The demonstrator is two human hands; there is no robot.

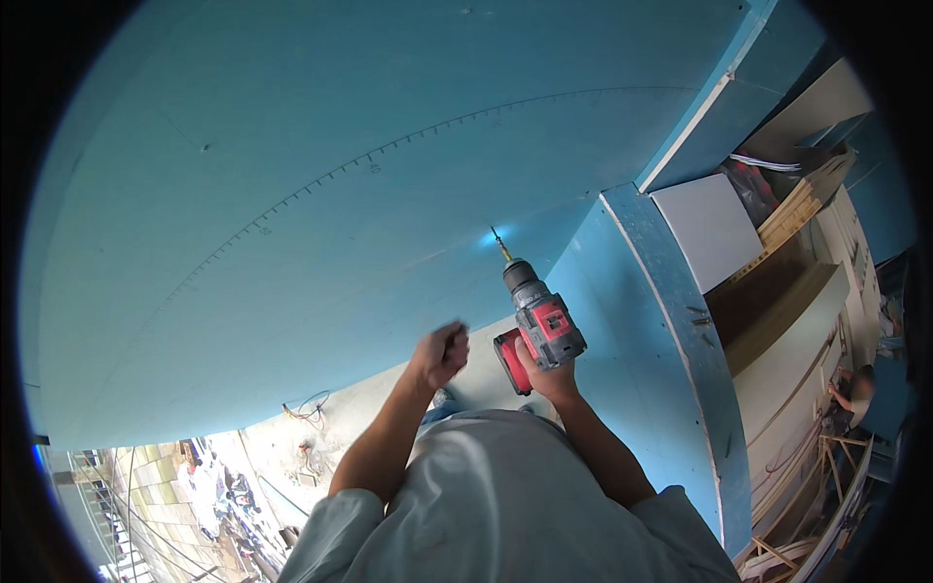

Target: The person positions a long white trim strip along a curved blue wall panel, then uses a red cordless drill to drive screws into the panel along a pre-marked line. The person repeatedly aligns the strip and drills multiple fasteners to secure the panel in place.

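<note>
Blue board [321,253] ahead | grips drill [550,325] pistol-style in right hand [550,379], likely to steer bit [505,250] at lit spot [486,238] | curls left hand [440,357], can't tell if around anything

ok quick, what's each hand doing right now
Left hand: closed; whether it holds anything can't be told.
Right hand: closed, holding the red-and-black drill.

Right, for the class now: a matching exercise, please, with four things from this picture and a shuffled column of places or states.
1. Cordless drill
2. Left hand
3. Pale square board
4. Row of tick marks

A. Curving across the blue surface
B. Bare, just left of the drill
C. Gripped by the right hand
D. Right of the blue ledge

Pairs: 1-C, 2-B, 3-D, 4-A
</note>
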